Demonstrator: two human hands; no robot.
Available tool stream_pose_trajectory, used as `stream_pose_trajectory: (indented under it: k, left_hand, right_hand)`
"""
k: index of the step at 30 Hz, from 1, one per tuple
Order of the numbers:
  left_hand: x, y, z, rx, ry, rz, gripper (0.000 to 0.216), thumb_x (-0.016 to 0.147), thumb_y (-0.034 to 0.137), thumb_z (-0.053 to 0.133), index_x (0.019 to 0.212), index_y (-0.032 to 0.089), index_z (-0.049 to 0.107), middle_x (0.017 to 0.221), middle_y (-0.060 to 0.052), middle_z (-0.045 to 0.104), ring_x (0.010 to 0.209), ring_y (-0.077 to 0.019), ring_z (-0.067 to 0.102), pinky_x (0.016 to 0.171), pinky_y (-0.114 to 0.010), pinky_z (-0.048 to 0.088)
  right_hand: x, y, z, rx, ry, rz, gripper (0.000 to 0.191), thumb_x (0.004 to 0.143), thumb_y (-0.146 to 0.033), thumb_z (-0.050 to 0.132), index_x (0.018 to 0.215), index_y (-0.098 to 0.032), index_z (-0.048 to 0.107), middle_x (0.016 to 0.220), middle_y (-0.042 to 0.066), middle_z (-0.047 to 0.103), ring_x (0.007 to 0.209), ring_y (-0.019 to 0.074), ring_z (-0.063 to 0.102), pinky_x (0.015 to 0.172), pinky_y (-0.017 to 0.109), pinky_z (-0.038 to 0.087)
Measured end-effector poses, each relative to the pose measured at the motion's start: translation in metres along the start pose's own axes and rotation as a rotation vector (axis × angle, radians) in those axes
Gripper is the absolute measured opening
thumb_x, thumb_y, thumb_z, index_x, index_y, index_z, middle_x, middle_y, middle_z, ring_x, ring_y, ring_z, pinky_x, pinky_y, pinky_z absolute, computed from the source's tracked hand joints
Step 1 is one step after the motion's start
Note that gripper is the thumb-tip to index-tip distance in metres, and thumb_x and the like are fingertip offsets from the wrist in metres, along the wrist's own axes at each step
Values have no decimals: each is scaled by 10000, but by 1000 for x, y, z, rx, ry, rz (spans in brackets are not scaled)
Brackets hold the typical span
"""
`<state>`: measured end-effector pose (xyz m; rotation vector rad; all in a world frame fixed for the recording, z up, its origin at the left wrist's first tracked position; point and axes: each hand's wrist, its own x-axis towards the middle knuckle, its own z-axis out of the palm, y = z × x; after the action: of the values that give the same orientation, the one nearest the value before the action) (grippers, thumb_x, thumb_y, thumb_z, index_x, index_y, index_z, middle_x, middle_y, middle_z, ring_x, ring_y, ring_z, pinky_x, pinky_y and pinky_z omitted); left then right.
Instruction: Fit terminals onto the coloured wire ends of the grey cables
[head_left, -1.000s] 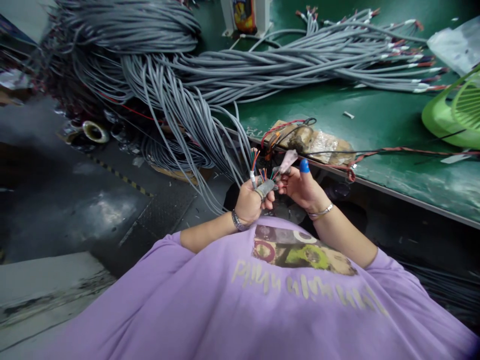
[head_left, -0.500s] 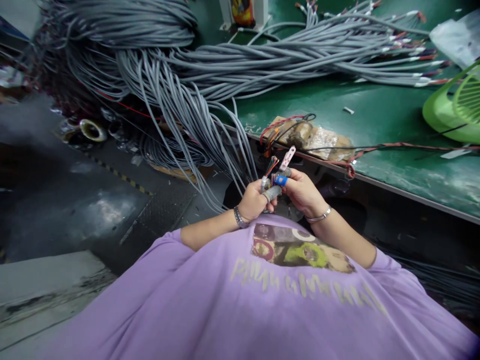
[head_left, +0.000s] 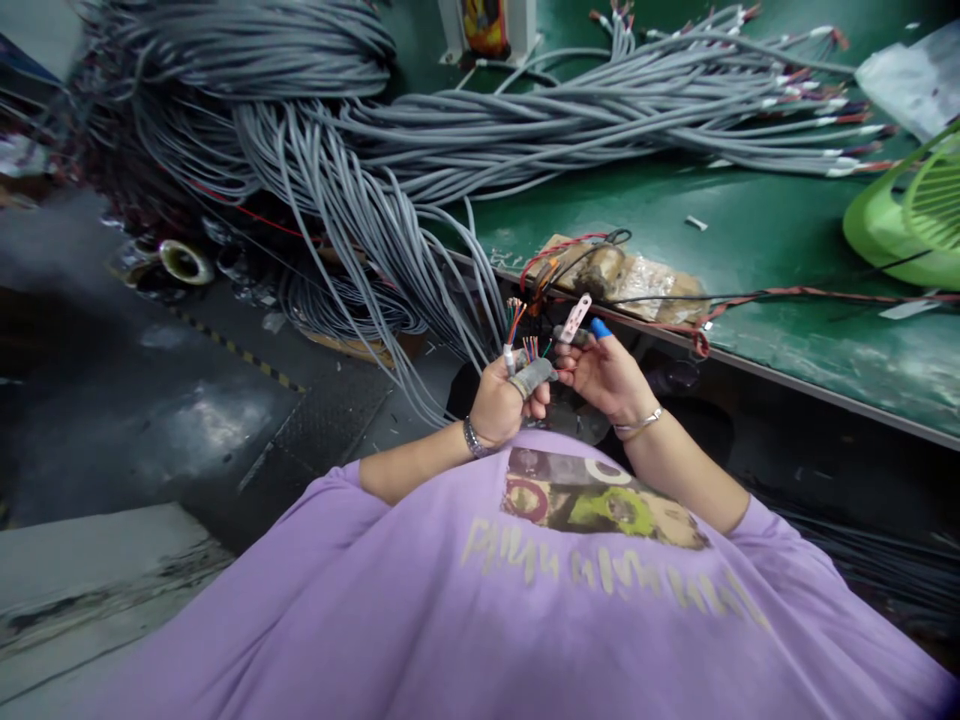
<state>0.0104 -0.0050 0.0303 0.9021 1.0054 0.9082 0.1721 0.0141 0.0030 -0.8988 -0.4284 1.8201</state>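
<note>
My left hand [head_left: 504, 398] is closed around the stripped end of a grey cable [head_left: 480, 330]. Its thin coloured wires [head_left: 523, 338] fan out above my taped fingers. My right hand [head_left: 606, 372] sits just to the right, thumb capped in blue, pinching a small pale tool [head_left: 576, 318] that points up beside the wires. Both hands hover in front of my chest, below the edge of the green bench [head_left: 750, 240]. The cable runs up into a big bundle of grey cables [head_left: 360, 170].
More grey cables with stripped ends [head_left: 675, 100] lie across the bench. A taped brown block with red and black leads [head_left: 622, 272] sits at the bench edge. A green fan [head_left: 911, 215] stands at the right. A tape roll [head_left: 180, 262] lies on the dark floor at left.
The hands were pressed together half a second ago. Now they have drawn slightly apart, the blue-capped thumb has lifted off the wires, and the wire ends fan out again.
</note>
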Motion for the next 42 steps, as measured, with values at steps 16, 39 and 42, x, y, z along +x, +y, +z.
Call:
stream_pose_trajectory:
  k: [16, 39, 42]
  left_hand:
    - [12, 1, 9, 4, -4, -30, 434, 670, 540, 789, 711, 172, 564, 505, 38, 583, 345, -62, 483, 341, -196, 279]
    - [2, 4, 6, -12, 60, 15, 453, 655, 568, 782, 715, 169, 577, 515, 41, 588, 346, -59, 484, 336, -183, 299]
    - [4, 4, 7, -7, 60, 21, 460, 656, 579, 779, 708, 173, 569, 513, 44, 586, 346, -60, 487, 335, -182, 298]
  right_hand:
    - [20, -4, 17, -121, 95, -261, 603, 699, -807, 653, 775, -209, 645, 655, -6, 604, 529, 100, 480, 476, 250, 367]
    - [7, -15, 15, -21, 2, -92, 604, 804, -798, 542, 788, -202, 639, 679, 1, 638, 549, 98, 534, 506, 217, 451]
    - [9, -15, 15, -15, 11, -114, 514, 793, -708, 658, 807, -195, 646, 684, -11, 642, 544, 85, 526, 501, 205, 444]
